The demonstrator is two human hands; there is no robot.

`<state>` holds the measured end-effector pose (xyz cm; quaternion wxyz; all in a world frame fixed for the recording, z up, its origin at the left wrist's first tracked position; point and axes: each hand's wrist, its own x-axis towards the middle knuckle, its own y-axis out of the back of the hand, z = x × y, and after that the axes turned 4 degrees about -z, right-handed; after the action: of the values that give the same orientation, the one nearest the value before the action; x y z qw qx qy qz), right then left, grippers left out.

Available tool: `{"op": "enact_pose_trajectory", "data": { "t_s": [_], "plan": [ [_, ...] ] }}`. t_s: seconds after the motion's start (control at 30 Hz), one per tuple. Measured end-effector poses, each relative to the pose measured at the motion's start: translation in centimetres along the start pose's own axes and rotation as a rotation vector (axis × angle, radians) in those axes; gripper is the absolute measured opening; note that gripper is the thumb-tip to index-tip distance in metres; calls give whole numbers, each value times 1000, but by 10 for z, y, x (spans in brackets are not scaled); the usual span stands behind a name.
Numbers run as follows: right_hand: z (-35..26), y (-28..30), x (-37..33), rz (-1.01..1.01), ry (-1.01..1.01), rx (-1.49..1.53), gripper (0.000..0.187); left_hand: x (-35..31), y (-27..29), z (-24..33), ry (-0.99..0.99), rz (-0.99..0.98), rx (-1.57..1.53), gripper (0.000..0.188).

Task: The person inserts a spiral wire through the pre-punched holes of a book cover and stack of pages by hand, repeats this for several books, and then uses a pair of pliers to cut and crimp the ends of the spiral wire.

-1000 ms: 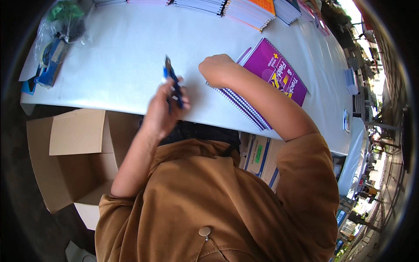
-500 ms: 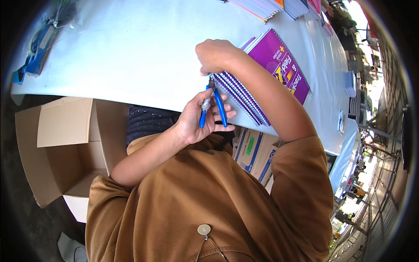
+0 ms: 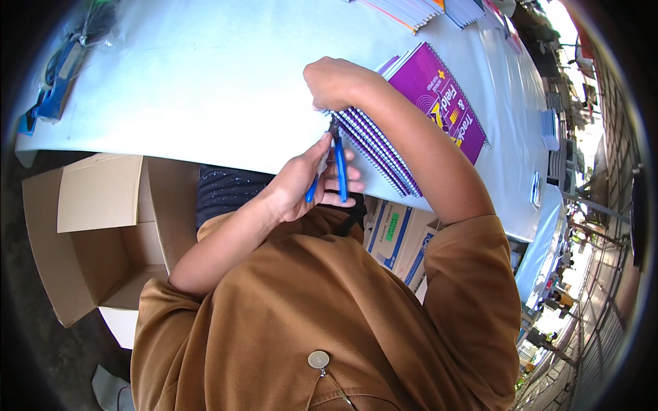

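A blue tool point(image 3: 51, 96) lies in clear wrapping at the far left of the pale tabletop point(image 3: 205, 75), well apart from the work. Below the tabletop edge an open carton point(image 3: 89, 233) stands on the floor, flaps spread.

The left hand point(image 3: 308, 185) is clenched around the blue handles of small pliers point(image 3: 337, 164), fingers wrapped over both grips. The pliers stand nearly upright in the picture, handles toward the person, dark nose pointing away and touching the near-left corner of the notebooks point(image 3: 404, 116). Whether the nose is closed on a wire coil I cannot tell, as it is too small.

The right hand point(image 3: 336, 81) rests on top of that same corner, fingers curled over the edge, pressing down on the stack just beyond the nose. So the notebooks lie directly ahead of the pliers and just to their right, with the spiral-bound edge running diagonally from that corner down to the right, toward the tabletop edge. The left hand is the nearer to the end of the spiral, the right sits above it.

Further right, under the tabletop, white and blue boxes point(image 3: 397, 236) show behind the brown sleeve. More notebook stacks point(image 3: 411, 10) lie along the far edge
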<state>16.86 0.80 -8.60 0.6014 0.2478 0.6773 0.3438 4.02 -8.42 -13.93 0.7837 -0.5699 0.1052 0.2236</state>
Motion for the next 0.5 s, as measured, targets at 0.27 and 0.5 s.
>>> {"op": "enact_pose_trajectory", "data": {
  "t_s": [0.27,0.5],
  "plan": [
    [0,2,0,-36,-15,54,17,6,20,7,-7,-35,74,50],
    [3,0,5,-34,19,61,13,4,13,7,9,0,149,51]
  ]
}}
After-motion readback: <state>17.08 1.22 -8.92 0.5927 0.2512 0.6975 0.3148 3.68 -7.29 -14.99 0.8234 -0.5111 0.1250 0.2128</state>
